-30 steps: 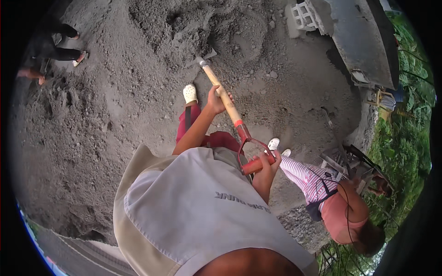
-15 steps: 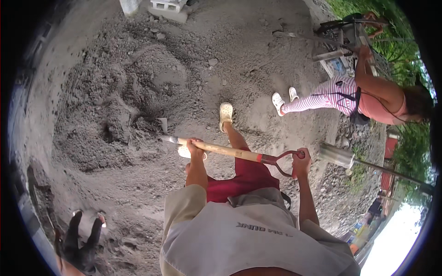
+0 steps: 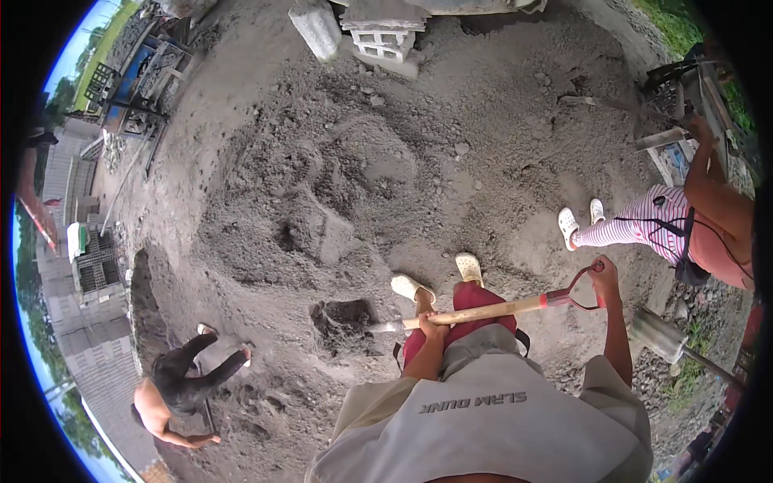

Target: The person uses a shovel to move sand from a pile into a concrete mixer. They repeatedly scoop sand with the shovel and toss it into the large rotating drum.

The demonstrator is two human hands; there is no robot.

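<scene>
A shovel [image 3: 498, 310] with a pale wooden shaft and red D-shaped grip slants across in front of my legs. My left hand [image 3: 435, 328] is closed round the lower shaft, close to the metal socket. At the other end, my right hand [image 3: 604, 280] grips the red handle. Dark grey sand [image 3: 342, 319] lies heaped over the blade and hides most of it; whether the blade touches the ground I cannot tell. Beyond my pale clogs [image 3: 469, 269] spreads a low, churned sand pile [image 3: 334, 221] with a small dark hollow.
A person in striped trousers [image 3: 644, 224] stands at right, holding a long tool. Another person [image 3: 181, 378] bends over at lower left. Concrete blocks [image 3: 383, 47] are at the far side, a pale-ended long tool [image 3: 656, 335] at right, a block wall [image 3: 97, 346] at left.
The shovel has swung from the pile's near edge to the left of my feet, sand now on its blade. My body and view have turned left, and my feet have moved closer together.
</scene>
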